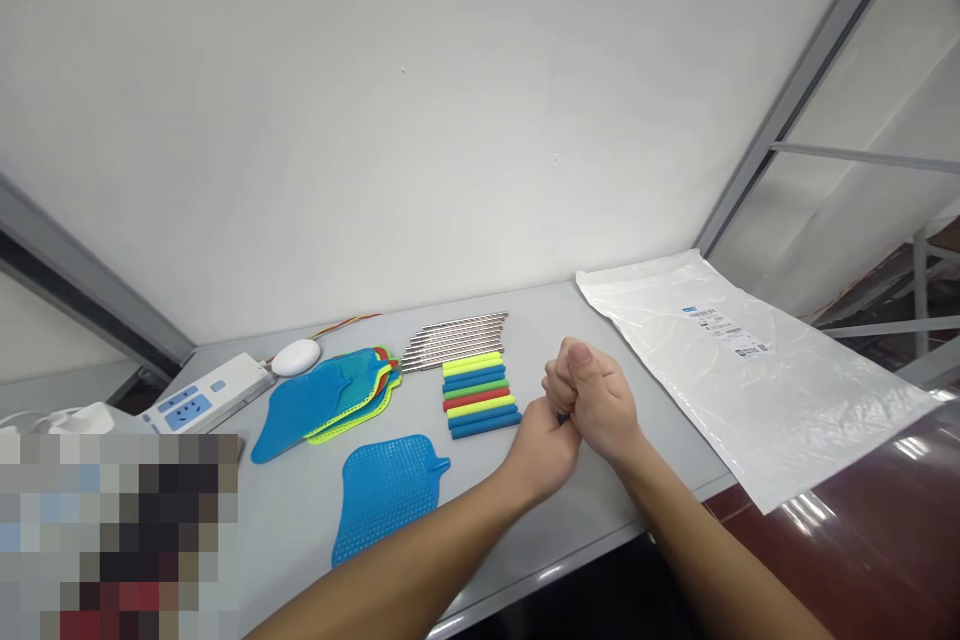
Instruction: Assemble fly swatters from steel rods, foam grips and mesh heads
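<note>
My left hand [544, 448] and my right hand [601, 402] are pressed together over the table, both closed. A tiny dark bluish bit shows between them; what they grip is otherwise hidden. Left of my hands lies a row of coloured tube handles [478, 392] in yellow, blue, green and red. Behind it is a row of thin silver metal rods [456, 340]. A single blue fly swatter head [386, 495] lies flat near my left forearm. Further left, blue, yellow and red fly swatter heads [300, 410] overlap in a pile.
A large white plastic mailing bag [675, 340] with a label covers the table's right side and hangs over its edge. At the left are a white power strip [206, 395] and a round white device [295, 357]. A pale wall panel [450, 120] rises behind the grey table [292, 540].
</note>
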A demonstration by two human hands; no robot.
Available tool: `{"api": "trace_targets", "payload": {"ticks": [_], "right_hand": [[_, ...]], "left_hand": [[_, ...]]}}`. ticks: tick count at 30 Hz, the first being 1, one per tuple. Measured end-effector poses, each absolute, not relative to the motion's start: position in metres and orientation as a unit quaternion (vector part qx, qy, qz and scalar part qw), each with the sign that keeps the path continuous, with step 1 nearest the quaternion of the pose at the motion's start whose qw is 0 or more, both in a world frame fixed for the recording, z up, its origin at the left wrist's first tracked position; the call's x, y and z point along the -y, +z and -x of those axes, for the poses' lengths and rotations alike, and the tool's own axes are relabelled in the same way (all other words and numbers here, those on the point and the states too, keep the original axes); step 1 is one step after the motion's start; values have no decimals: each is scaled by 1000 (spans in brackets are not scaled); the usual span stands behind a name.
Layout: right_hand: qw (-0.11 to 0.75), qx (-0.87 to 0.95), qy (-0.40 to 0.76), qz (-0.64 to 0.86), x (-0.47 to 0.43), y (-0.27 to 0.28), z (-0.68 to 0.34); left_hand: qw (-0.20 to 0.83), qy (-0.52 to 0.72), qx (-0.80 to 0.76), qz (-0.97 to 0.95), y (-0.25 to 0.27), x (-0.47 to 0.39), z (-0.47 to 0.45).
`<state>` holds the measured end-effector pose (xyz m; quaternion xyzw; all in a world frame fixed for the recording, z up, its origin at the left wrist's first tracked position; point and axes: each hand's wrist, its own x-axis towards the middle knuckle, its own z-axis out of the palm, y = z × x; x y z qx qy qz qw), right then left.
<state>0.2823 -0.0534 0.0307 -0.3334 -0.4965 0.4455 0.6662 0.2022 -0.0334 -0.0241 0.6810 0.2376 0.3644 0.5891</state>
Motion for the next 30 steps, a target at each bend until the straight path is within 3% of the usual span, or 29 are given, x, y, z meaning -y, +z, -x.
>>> {"api": "trace_targets", "payload": {"ticks": [24, 30], "right_hand": [[670, 466, 474, 331, 49, 25, -291], [737, 365, 482, 303, 50, 46, -310]], "left_hand": [[599, 329, -245, -688, -21, 31, -204], [566, 311, -281, -710, -14, 36, -203]]}}
